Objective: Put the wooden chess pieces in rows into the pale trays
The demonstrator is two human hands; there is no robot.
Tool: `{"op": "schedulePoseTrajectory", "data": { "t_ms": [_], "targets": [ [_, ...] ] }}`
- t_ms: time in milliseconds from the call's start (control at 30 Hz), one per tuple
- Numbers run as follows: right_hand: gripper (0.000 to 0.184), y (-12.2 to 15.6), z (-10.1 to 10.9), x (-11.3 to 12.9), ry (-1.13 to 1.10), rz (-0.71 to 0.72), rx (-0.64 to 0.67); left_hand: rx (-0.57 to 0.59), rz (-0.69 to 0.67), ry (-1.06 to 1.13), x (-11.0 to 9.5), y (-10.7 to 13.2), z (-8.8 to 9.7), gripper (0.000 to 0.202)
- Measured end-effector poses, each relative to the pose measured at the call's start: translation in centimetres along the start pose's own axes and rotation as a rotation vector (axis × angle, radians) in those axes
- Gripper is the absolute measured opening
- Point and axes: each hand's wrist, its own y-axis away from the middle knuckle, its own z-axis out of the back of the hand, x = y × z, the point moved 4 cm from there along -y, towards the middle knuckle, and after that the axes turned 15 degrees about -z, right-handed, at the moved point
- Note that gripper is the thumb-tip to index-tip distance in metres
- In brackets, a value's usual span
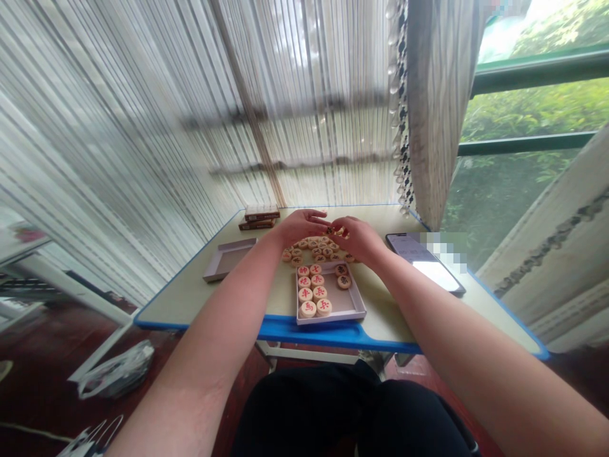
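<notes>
Both my hands reach over a pile of round wooden chess pieces (311, 249) lying loose on a small table (200, 293). My left hand (301, 226) curls over the far side of the pile, fingertips down on a piece. My right hand (354, 235) is closed around several pieces, fingers bent. Nearer to me stands a shallow white box (349, 306) holding several pieces with red and dark characters, packed in its left half and far end.
An empty box lid (229, 258) lies at the left of the table, with two flat brown boxes (259, 216) stacked behind it. A phone (425, 261) lies at the right. Curtains hang behind; a plastic bag (117, 370) lies on the floor.
</notes>
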Motion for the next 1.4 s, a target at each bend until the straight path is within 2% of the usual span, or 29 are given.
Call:
{"op": "schedulePoseTrajectory", "data": {
  "t_ms": [200, 367, 500, 600, 667, 800, 967, 1400],
  "targets": [
    [0.025, 0.0, 0.5, 0.1, 0.031, -0.048, -0.042, 0.087, 0.058, -0.219, 0.6, 0.0, 0.3, 0.031],
    [0.033, 0.1, 0.5, 0.3, 0.016, -0.046, -0.038, 0.071, 0.063, -0.280, 0.0, 0.2, 0.0, 0.024],
    [0.027, 0.2, 0.8, 0.6, 0.063, -0.037, -0.025, 0.091, 0.074, -0.297, -0.7, 0.5, -0.3, 0.024],
    [0.027, 0.4, 1.6, 0.7, 0.134, -0.092, -0.027, 0.112, 0.087, -0.364, -1.0, 0.7, -0.1, 0.028],
    [0.025, 0.6, 2.1, 1.0, 0.172, -0.101, 0.056, 0.079, 0.075, -0.445, -0.9, 0.7, 0.5, 0.028],
    [0.021, 1.7, 2.7, 1.9, 0.211, -0.024, 0.312, -0.059, 0.004, -0.600, -0.4, 0.4, 1.8, 0.027],
    [0.025, 2.5, 2.9, 1.9, 0.279, -0.048, 0.517, -0.088, -0.039, -0.636, 0.1, 0.0, 2.2, 0.027],
    [0.025, 2.9, 2.6, 1.8, 0.285, -0.044, 0.561, -0.064, -0.071, -0.726, -0.1, -0.1, 1.6, 0.021]
  ]
}}
